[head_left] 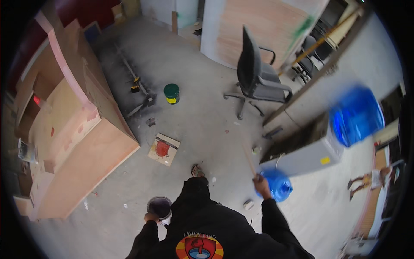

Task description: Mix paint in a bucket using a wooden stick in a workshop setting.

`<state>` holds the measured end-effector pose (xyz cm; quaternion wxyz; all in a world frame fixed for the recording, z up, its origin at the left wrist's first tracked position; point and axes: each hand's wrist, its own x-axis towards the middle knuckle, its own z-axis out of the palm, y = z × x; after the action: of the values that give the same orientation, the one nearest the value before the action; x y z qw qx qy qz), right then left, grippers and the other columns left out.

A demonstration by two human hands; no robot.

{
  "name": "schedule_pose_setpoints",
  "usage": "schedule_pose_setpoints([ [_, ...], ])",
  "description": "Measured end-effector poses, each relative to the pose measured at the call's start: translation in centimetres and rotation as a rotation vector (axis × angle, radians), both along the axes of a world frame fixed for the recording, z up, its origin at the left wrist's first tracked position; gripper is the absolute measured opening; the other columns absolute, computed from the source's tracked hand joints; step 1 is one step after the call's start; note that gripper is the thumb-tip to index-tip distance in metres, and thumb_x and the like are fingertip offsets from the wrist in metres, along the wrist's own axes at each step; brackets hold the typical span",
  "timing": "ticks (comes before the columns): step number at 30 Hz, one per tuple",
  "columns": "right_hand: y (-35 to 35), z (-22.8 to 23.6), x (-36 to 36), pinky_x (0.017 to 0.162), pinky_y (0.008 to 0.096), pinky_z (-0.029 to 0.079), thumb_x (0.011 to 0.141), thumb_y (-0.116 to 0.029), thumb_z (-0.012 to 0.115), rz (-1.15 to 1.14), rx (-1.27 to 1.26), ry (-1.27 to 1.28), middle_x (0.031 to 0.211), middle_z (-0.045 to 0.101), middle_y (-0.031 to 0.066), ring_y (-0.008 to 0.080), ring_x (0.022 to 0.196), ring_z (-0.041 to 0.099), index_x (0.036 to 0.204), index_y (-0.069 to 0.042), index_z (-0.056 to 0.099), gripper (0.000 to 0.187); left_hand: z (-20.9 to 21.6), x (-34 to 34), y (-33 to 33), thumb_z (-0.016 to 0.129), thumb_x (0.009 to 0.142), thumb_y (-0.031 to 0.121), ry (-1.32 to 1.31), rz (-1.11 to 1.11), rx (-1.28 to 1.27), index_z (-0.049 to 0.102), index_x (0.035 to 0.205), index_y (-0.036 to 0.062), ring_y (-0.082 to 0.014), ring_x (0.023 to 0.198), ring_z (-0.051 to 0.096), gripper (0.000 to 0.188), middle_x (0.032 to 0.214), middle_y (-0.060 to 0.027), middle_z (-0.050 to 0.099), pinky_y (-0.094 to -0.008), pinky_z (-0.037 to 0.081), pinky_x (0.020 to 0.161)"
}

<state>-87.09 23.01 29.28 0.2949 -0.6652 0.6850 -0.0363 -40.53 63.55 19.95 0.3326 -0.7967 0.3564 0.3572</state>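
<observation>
Down at my left side, my left hand (151, 217) is closed at the edge of a bucket (159, 206) with a dark inside. Whether it grips the rim or a handle cannot be made out. My right hand (261, 184) is raised on the other side, its fingers wrapped round a thin wooden stick (249, 159). The stick points forward and is slightly blurred. Behind that hand stands a blue water jug (277, 184) on the floor. One of my feet (197, 170), in a sandal, shows ahead of me.
A pinkish wooden counter (86, 168) stands at the left. On the floor lie a red-smeared board (164, 149), a green tub (171, 93) and a yellow power tool (135, 85). An office chair (258, 77) and a water dispenser (302, 151) stand right; a person (371, 179) is farther off.
</observation>
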Motion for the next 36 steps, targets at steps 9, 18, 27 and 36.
schedule_pose_setpoints([
  [9, -3.1, -3.9, -2.2, 0.057, 0.0418, 0.048, 0.077, -0.026, 0.069, 0.075, 0.286, 0.054, 0.078, 0.066, 0.0216, 0.0297, 0.068, 0.066, 0.095, 0.005, 0.063, 0.037, 2.6, 7.5, -20.1, 0.075, 0.069, 0.054, -0.025, 0.141, -0.047, 0.072, 0.095, 0.0196, -0.0243, 0.086, 0.069, 0.043, 0.088, -0.0043, 0.072, -0.0368, 0.052, 0.073],
  [18, -40.2, -14.8, 8.3, 0.072, 0.0524, 0.047, 0.091, -0.031, 0.05, 0.98, -0.112, 0.17, 0.088, 0.065, 0.0224, 0.0438, 0.082, 0.061, 0.099, -0.002, 0.062, 0.033, 1.1, 12.9, -34.4, 0.08, 0.062, 0.051, -0.198, 0.569, -0.222, 0.072, 0.087, 0.0193, -0.0246, 0.078, 0.068, 0.041, 0.084, -0.005, 0.071, -0.0364, 0.053, 0.069],
  [27, -76.4, -2.2, 47.2, 0.036, 0.0289, 0.037, 0.094, -0.027, 0.05, 0.398, 0.261, -0.245, 0.058, 0.049, 0.0009, 0.0108, 0.041, 0.043, 0.127, -0.014, 0.051, 0.036, 3.2, 12.4, -44.4, 0.078, 0.065, 0.053, -0.061, 0.868, -0.084, 0.073, 0.093, 0.0238, -0.022, 0.081, 0.069, 0.041, 0.086, -0.0013, 0.071, -0.0338, 0.053, 0.069],
  [36, -74.8, -0.6, 69.3, 0.055, 0.0347, 0.048, 0.084, -0.02, 0.061, 1.025, 0.214, -0.019, 0.066, 0.061, 0.0085, 0.0183, 0.057, 0.058, 0.13, -0.01, 0.05, 0.049, -1.9, 15.3, -53.5, 0.067, 0.075, 0.039, -0.062, 1.379, -0.115, 0.073, 0.092, 0.0111, -0.0271, 0.093, 0.067, 0.033, 0.098, -0.0142, 0.069, -0.0373, 0.054, 0.079],
])
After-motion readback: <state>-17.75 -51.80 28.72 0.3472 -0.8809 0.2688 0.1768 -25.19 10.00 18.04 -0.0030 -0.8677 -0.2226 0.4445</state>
